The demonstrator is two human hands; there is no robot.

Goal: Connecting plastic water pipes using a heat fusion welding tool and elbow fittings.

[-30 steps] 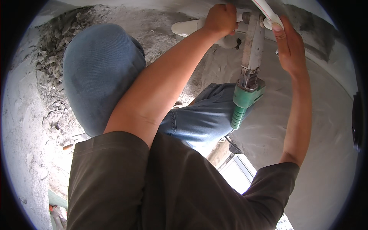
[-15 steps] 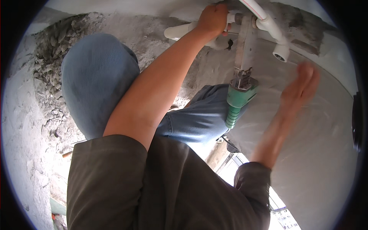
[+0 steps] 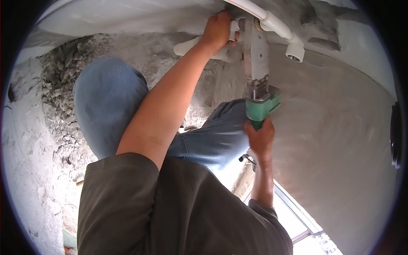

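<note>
My right hand (image 3: 261,137) is wrapped round the handle of a green pipe welder (image 3: 259,108). The welder's flat metal heating plate (image 3: 257,55) points up toward the wall. At the upper end of the plate, my left hand (image 3: 217,32) is closed round a short white pipe piece (image 3: 234,29), which meets a dark round die on the plate's left face. Part of that piece is hidden by my fingers. To the right of the plate, a white plastic pipe (image 3: 250,8) with a red stripe runs down into an elbow fitting (image 3: 295,51) with an open socket.
A thicker white pipe (image 3: 187,46) sticks out behind my left wrist. Broken rubble (image 3: 63,97) lies along the left. A smooth grey surface (image 3: 327,127) spreads on the right. My bent knee (image 3: 108,102) rises beside my left arm. A dark cord (image 3: 248,158) hangs below the welder.
My right hand has come down and left from beside the elbow fitting and taken hold of the welder's handle. My left hand stays on the white pipe piece. The view has shifted slightly.
</note>
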